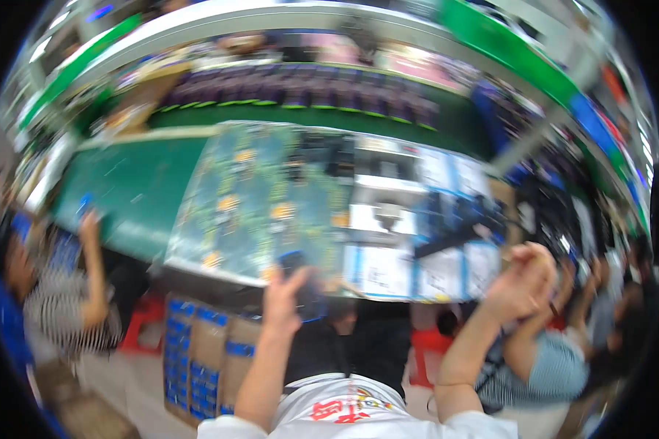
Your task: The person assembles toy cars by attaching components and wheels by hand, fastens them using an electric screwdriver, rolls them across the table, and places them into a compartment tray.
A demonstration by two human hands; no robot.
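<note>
The picture is motion-blurred. My left hand [284, 289] is raised at the near edge of a large green circuit board [260, 194] and grips a small dark flat object [300, 282] with a blue edge. My right hand [523, 278] is lifted to the right, fingers curled closed near a black device [458, 219]; whether it holds anything is unclear. The board lies on a green work table [135, 183].
White and blue sheets [410, 263] lie to the right of the board. Rows of dark parts [300, 88] line the far side. A seated person in a striped shirt [66, 293] is at left, other people at right. Cardboard boxes [205, 358] stand under the table.
</note>
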